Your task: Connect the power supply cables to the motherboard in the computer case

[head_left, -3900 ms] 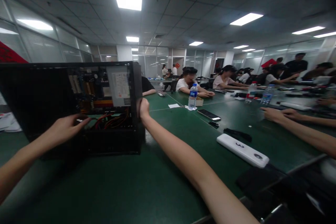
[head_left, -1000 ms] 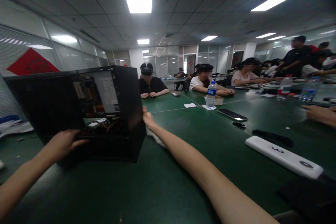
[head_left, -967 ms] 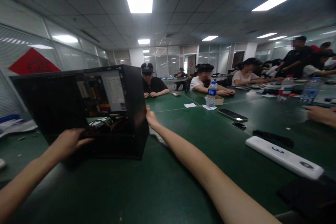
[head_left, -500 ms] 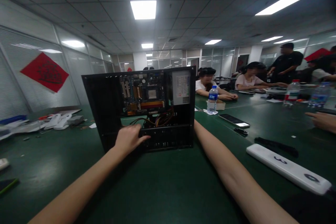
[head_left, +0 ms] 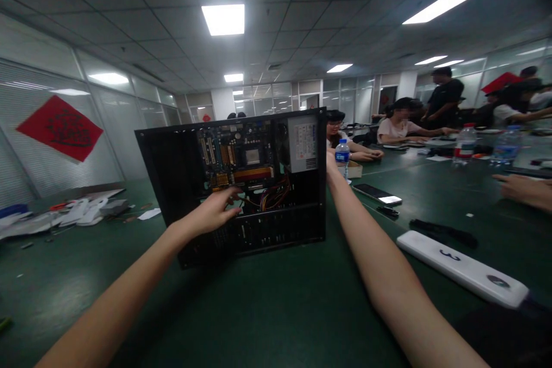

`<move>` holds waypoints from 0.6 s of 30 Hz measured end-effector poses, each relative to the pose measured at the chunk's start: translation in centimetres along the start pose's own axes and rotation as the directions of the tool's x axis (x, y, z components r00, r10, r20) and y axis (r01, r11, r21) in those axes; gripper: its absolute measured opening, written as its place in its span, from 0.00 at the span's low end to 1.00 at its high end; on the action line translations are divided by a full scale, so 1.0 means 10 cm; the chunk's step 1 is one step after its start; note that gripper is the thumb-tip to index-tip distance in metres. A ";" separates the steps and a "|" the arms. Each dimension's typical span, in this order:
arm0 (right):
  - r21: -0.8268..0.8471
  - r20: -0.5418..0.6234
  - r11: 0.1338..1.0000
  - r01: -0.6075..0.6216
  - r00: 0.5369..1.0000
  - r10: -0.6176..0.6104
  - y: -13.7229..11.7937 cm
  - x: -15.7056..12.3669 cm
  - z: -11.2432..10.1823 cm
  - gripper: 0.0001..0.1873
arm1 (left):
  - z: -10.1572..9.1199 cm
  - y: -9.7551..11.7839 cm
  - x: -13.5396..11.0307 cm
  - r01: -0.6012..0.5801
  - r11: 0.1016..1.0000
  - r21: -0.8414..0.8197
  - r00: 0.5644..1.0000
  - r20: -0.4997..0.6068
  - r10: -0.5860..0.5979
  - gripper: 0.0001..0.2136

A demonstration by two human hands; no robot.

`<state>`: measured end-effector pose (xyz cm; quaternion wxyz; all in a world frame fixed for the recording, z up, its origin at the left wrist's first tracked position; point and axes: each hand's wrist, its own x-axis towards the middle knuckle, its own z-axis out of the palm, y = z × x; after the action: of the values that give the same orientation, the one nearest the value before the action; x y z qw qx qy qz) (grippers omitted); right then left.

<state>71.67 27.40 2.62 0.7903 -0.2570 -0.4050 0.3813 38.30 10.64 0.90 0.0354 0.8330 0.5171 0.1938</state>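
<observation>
An open black computer case (head_left: 175, 184) stands on the green table, its inside facing me. Inside it are a motherboard (head_left: 215, 155), a grey power supply (head_left: 302, 144) with a label, and a bundle of coloured cables (head_left: 273, 195) below the board. My left hand (head_left: 219, 207) reaches into the lower middle of the case, beside the cables, thumb and fingers apart. Whether a fingertip touches a cable is hard to make out. At the case's right edge is my right hand (head_left: 330, 161), its fingers hidden by the case and its forearm stretched along that side.
On the right are a white power strip (head_left: 463, 267), a black phone (head_left: 376, 194), a dark cable bundle (head_left: 442, 233) and a blue-capped bottle (head_left: 342, 155). Papers and white parts (head_left: 81, 210) are piled at left. Several people sit or stand across the table, and another person's hand (head_left: 524, 190) rests at far right.
My left hand has moved up and deeper into the case, from its lower bar to the cables. The right hand has come partly into view at the edge. My view has turned slightly right.
</observation>
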 end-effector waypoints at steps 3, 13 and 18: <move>0.018 -0.106 1.000 -0.003 0.994 0.005 -0.26 0.17 -0.03 0.19 | -0.07 -0.08 0.23 -0.037 0.999 -0.006 0.972 0.231 0.038 0.26; -0.161 0.508 0.821 0.548 0.759 -0.407 -1.32 -0.91 0.52 0.26 | -0.10 -0.13 0.44 -0.028 0.993 -0.115 0.995 0.087 0.038 0.23; -0.410 0.841 0.664 0.626 0.540 0.010 -0.96 -1.26 0.92 0.21 | -0.27 0.01 0.34 -0.058 0.978 -0.199 0.997 -0.064 0.046 0.26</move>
<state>62.96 12.48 8.85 0.4342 -0.2462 -0.8583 0.1189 38.77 13.16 4.37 0.0992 0.8322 0.4738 0.2702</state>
